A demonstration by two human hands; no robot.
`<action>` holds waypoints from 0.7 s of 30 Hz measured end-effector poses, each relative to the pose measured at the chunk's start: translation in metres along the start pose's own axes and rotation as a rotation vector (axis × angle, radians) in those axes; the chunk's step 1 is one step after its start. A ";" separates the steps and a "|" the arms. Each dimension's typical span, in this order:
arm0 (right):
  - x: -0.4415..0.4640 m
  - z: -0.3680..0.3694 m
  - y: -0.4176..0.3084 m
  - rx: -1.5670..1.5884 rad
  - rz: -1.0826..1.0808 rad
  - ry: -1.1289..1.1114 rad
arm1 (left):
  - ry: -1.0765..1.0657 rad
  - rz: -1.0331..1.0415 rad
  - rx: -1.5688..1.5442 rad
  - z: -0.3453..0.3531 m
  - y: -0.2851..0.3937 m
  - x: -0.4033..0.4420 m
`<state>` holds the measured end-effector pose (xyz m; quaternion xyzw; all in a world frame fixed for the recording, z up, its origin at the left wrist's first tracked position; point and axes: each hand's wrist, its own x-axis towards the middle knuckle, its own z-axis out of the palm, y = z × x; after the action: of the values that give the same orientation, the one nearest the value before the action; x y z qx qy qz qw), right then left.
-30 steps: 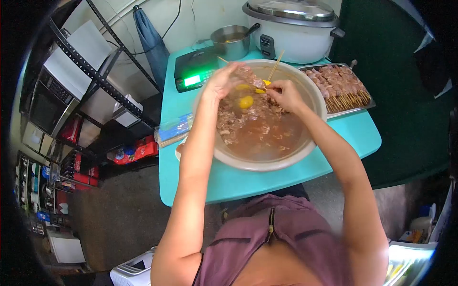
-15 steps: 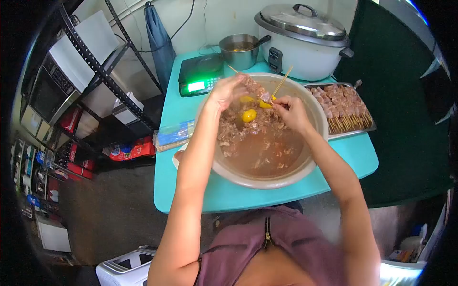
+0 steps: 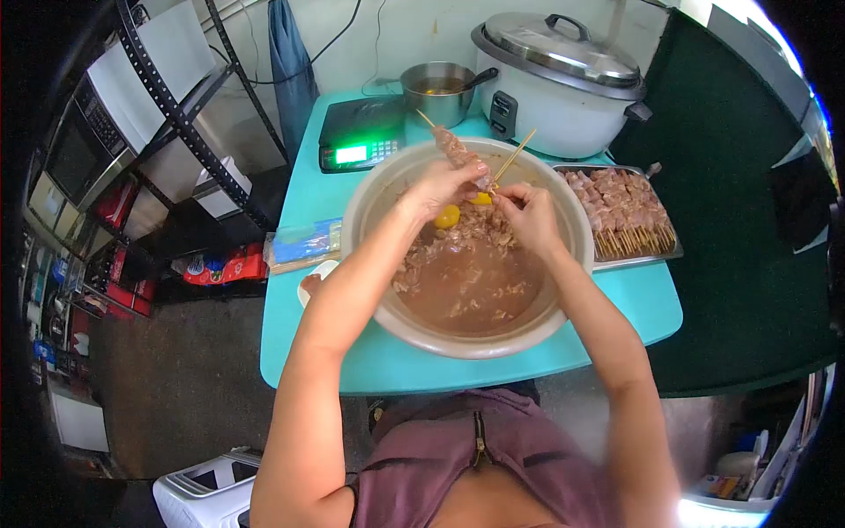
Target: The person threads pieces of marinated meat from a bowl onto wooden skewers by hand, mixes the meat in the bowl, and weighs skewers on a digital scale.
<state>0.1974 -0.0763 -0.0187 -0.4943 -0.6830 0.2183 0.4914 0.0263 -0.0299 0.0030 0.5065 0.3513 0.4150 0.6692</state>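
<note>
A skewer of raw meat slants over the back of a large basin. My left hand is closed round the meat near its lower end. The fingers of my right hand pinch the skewer's lower end. Below my hands, the basin holds meat pieces in cloudy brownish liquid, with yellow pieces beside them. Bare sticks lean on the basin's back, right of the skewer. To the right, a metal tray carries rows of meat skewers.
Behind the basin stand a green-lit scale, a metal pot with a dark handle and a large rice cooker. Packaged sticks and a small white dish lie left on the turquoise table. Black shelving is farther left.
My left hand has slid down the skewer towards my right hand, uncovering the meat's upper part. My right hand still pinches the lower end. The whole view has shifted slightly.
</note>
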 end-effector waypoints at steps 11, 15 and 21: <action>-0.001 0.006 0.002 0.036 0.002 0.027 | -0.071 0.027 -0.055 -0.008 0.006 0.001; -0.002 0.005 0.001 0.041 -0.016 0.020 | 0.009 -0.055 -0.083 -0.013 0.004 0.005; -0.001 0.009 0.003 0.075 -0.012 0.017 | 0.018 0.001 -0.039 -0.016 0.004 0.006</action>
<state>0.1908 -0.0740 -0.0252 -0.4732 -0.6734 0.2365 0.5164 0.0136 -0.0179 0.0028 0.4900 0.3489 0.4267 0.6754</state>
